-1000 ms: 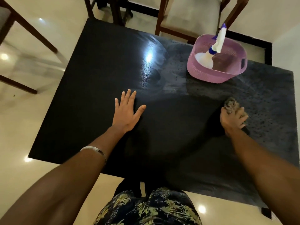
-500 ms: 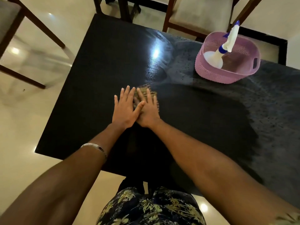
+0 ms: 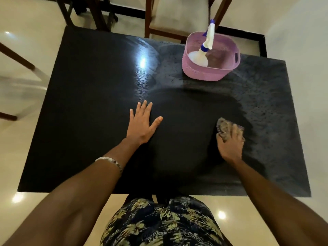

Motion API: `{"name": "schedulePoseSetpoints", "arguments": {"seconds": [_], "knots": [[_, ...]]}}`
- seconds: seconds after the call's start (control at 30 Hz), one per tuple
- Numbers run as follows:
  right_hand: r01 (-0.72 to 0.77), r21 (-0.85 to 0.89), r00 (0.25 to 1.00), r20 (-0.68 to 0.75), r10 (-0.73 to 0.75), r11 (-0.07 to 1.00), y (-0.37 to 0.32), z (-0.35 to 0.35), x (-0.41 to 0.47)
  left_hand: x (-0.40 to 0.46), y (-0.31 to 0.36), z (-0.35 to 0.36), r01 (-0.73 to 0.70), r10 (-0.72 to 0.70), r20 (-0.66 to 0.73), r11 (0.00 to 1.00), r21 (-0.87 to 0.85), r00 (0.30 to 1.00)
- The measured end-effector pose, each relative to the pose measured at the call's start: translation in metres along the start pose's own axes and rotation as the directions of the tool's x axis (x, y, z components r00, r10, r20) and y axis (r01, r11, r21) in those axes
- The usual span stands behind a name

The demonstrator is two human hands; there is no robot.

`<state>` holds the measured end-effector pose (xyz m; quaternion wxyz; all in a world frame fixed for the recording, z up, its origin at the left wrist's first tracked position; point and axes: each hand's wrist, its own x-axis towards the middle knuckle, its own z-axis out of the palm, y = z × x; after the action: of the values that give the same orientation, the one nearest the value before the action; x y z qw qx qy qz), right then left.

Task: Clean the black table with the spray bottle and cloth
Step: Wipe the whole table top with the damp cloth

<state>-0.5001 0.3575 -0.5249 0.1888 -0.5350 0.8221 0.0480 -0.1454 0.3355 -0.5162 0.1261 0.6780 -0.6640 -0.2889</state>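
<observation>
1. Right hand (image 3: 230, 144) presses the cloth (image 3: 224, 127) onto the black tabletop (image 3: 92, 107); its grip is blurred, fingers hard to read.
2. Left hand (image 3: 142, 124) lies flat, fingers spread, holding nothing.
3. Spray bottle (image 3: 204, 50) stands in the pink basket (image 3: 204, 71), base partly hidden.

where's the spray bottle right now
In the head view the spray bottle leans inside the pink basket at the table's far right, well beyond the right hand.

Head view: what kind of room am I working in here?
Probably a home dining area: a black table with wooden chairs at its far edge, on a glossy tiled floor.
</observation>
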Motion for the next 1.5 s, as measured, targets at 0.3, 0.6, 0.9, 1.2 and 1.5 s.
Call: {"name": "schedulePoseSetpoints", "arguments": {"seconds": [0.3,0.6,0.9,1.2,1.5], "knots": [[0.340,-0.154,0.940,0.092,-0.330,0.928,-0.078,0.053,-0.104,-0.037,0.028,0.033,-0.100,0.099,0.091,0.995,0.015,0.991],[0.842,-0.196,0.540,0.263,-0.800,0.503,-0.011,0.066,-0.127,-0.061,0.076,0.065,-0.149,0.144,0.121,0.988,0.036,0.982],[0.365,-0.098,0.931,0.066,-0.360,0.926,0.218,0.002,-0.068,-0.093,0.147,0.111,-0.115,0.111,0.093,0.992,0.047,0.990],[0.039,0.041,0.998,-0.051,-0.037,0.998,0.207,0.015,-0.078,-0.129,0.175,0.128,0.033,-0.037,0.028,0.990,0.137,0.999],[0.862,-0.030,0.502,0.187,-0.844,0.506,0.082,0.064,-0.175,-0.154,0.202,0.134,0.050,-0.056,0.025,0.982,0.183,0.998]]}}
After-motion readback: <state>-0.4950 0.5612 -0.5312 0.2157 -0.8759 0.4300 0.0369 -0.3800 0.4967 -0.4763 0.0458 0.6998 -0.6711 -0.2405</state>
